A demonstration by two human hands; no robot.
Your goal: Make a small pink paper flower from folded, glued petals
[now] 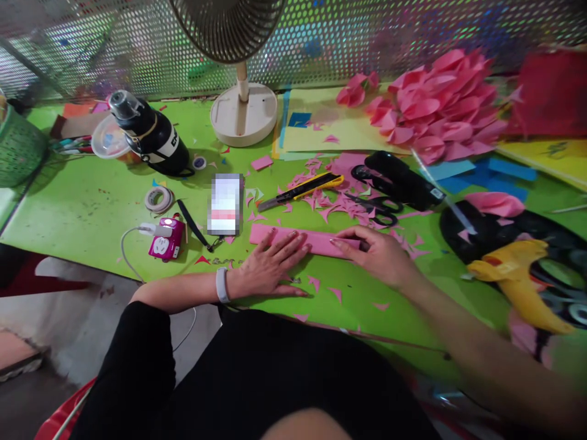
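Observation:
A folded strip of pink paper (321,243) lies flat across the green table in front of me. My left hand (270,263) rests on its left part, fingers stretched out and spread. At the right end my right hand (378,253) grips the strip between thumb and fingers. Just beyond the strip are a yellow and black utility knife (302,190) and black scissors (378,209) among pink paper scraps (328,205). A phone (225,205) with a blurred screen lies to the left of them.
A fan (243,116) and a black bottle (153,134) stand at the back. Pink paper petals (444,110) are heaped at the back right. A yellow glue gun (513,263) lies at the right. Tape (158,200) and a magenta plug adapter (166,239) sit at the left.

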